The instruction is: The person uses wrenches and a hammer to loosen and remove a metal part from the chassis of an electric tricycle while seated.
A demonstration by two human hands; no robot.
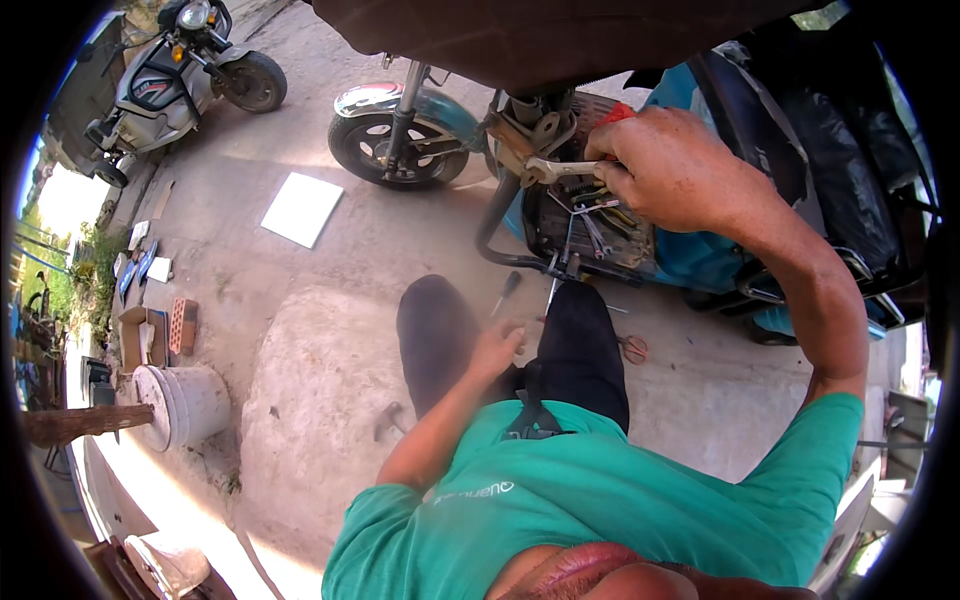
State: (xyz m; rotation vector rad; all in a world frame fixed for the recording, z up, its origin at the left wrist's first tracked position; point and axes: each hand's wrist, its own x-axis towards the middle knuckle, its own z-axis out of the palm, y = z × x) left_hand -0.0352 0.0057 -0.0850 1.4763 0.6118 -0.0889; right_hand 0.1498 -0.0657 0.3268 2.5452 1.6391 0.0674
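My right hand (675, 165) is closed around a metal wrench (560, 171), whose jaw end sits against the rusty steering bracket (518, 140) of a blue three-wheeler (697, 262). Something red (614, 114) shows at the top of that hand; I cannot make out what it is. Over my lap, between the thighs, hangs my left hand (497, 350), slightly blurred, fingers loosely apart and nothing visible in them. Several wrenches and pliers (593, 228) lie on the vehicle's footboard, just below the right hand. The front wheel (372, 150) stands to the left of the bracket.
A dark-handled screwdriver (509, 286) and a red-handled tool (633, 348) lie on the concrete near my knees. Leftward are a white square panel (302, 210), a brick (183, 326), a white bucket (198, 405) and a parked grey three-wheeler (160, 95). A brown cover (520, 40) overhangs the top.
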